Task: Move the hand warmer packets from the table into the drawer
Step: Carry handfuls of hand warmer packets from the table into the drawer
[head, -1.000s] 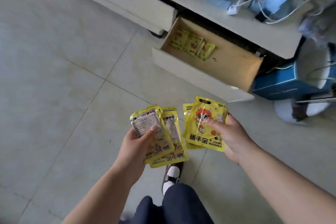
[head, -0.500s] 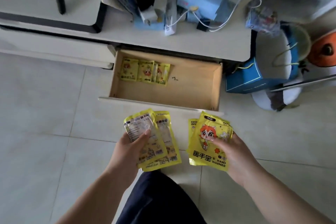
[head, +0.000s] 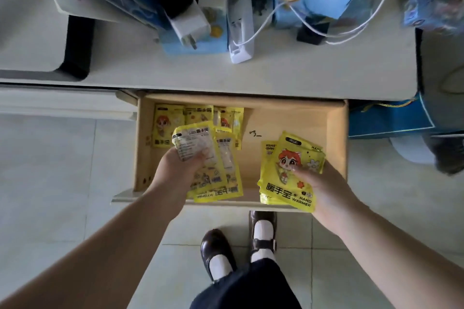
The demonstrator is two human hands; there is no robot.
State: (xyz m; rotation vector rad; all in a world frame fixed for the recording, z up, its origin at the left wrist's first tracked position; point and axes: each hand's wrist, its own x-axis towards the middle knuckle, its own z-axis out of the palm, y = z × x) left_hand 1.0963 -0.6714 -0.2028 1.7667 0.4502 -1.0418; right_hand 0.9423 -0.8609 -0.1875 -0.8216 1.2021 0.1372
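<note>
Gripping a fan of yellow foil hand warmer packets (head: 208,155), the left hand (head: 175,168) is hovering over the open wooden drawer (head: 288,118). The right hand (head: 319,183) is pinching another yellow packet stack (head: 288,173) beside it.

The front packet (head: 291,173) in the right hand (head: 324,183) reads "HAND WARMER" in black beside three large Chinese characters, 暖手宝, along its lower edge. The packets (head: 208,158) in the left hand (head: 175,165) carry print too small to read. A small handwritten mark (head: 255,134) like "3" stands on the drawer (head: 336,138) floor.
</note>
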